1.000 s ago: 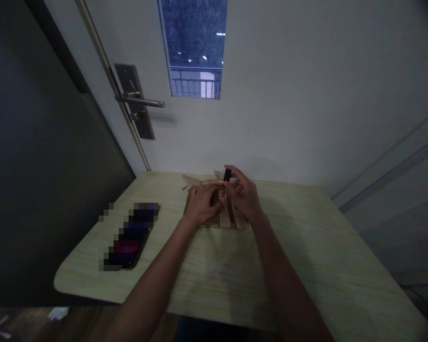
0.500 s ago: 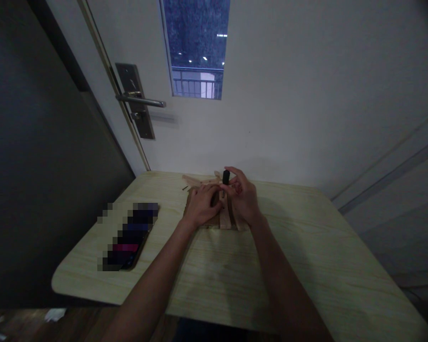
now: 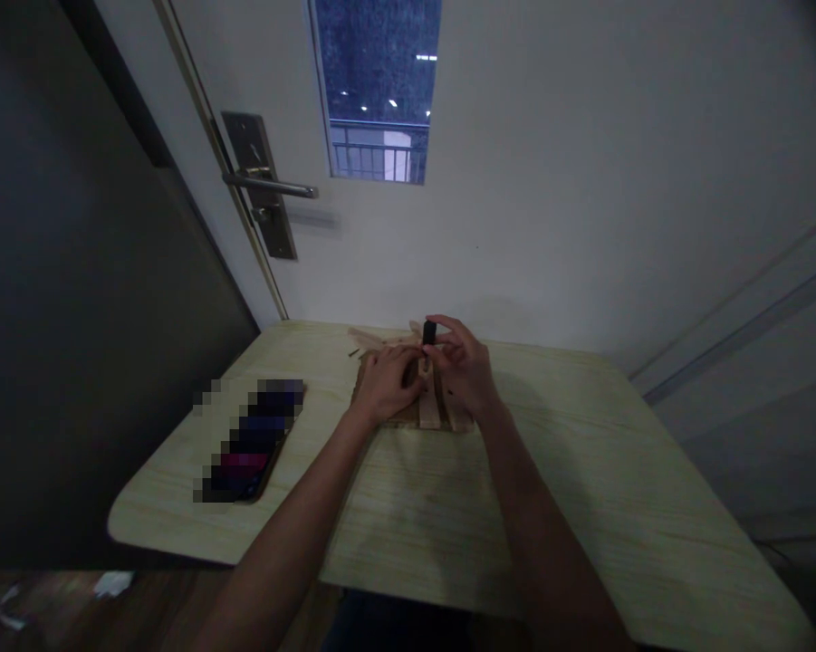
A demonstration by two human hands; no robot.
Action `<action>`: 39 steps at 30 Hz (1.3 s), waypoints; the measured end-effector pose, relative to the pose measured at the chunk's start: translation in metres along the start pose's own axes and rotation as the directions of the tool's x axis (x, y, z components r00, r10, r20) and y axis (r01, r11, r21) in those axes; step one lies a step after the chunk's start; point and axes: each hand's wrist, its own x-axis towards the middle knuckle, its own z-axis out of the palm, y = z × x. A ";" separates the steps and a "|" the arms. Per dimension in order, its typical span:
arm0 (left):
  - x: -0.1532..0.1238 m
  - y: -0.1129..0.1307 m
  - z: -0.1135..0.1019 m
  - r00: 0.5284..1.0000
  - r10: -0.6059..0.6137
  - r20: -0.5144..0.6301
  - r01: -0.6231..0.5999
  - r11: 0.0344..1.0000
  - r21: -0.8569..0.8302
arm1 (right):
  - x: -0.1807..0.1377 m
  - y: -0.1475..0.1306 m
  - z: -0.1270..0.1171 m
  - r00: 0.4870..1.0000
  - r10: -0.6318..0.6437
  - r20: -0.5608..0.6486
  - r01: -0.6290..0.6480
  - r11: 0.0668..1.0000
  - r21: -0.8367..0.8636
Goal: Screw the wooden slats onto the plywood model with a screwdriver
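A small assembly of wooden slats (image 3: 430,409) lies on the pale table (image 3: 584,480) near its far edge. My left hand (image 3: 388,383) rests on the slats with fingers curled, pressing them down. My right hand (image 3: 463,369) pinches a small black-handled tool (image 3: 429,332) held upright over the slats, its tip hidden between my hands. More loose wooden strips (image 3: 373,339) lie just behind the assembly.
A phone (image 3: 251,442) lies on the table's left part. Behind the table stands a white door with a metal lever handle (image 3: 272,187) and a narrow window (image 3: 379,91). A dark wall is at left, wooden floor below.
Both hands stay on the slats; the right hand's fingers have shifted slightly round the black tool. The view has tilted a little.
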 end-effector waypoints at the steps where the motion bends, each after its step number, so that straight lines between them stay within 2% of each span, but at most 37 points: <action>1: 0.000 0.000 0.000 1.000 -0.004 0.003 0.004 1.000 0.002 | 0.000 0.000 0.000 1.000 0.007 -0.029 -0.008 1.000 -0.009; 5: -0.001 0.000 0.000 1.000 -0.011 0.014 0.011 1.000 0.004 | 0.000 0.000 0.001 0.997 -0.019 -0.072 0.015 0.998 -0.057; 11: -0.001 -0.002 0.002 1.000 0.003 -0.006 -0.003 1.000 -0.010 | -0.002 -0.003 -0.001 0.997 -0.059 0.058 0.064 0.994 -0.086; 16: 0.000 -0.003 0.002 1.000 0.028 -0.006 -0.028 0.999 -0.021 | -0.002 -0.006 -0.004 0.994 -0.076 0.078 0.082 0.993 -0.080; 22: -0.001 -0.004 0.004 1.000 0.016 -0.019 -0.016 1.000 -0.006 | 0.000 -0.002 0.000 0.998 0.027 -0.062 -0.029 0.999 -0.043; 25: -0.001 -0.004 0.005 1.000 0.003 -0.013 -0.003 1.000 0.009 | 0.000 -0.004 0.003 0.996 0.028 -0.087 -0.033 0.998 -0.051; 32: 0.000 -0.003 0.003 0.999 0.028 -0.028 -0.030 0.999 -0.037 | 0.001 0.000 -0.001 1.000 0.024 -0.017 -0.023 1.000 0.017; 39: -0.002 -0.002 0.001 0.999 0.027 -0.028 -0.029 0.998 -0.064 | -0.003 0.004 -0.007 0.998 -0.016 0.054 0.020 0.997 -0.080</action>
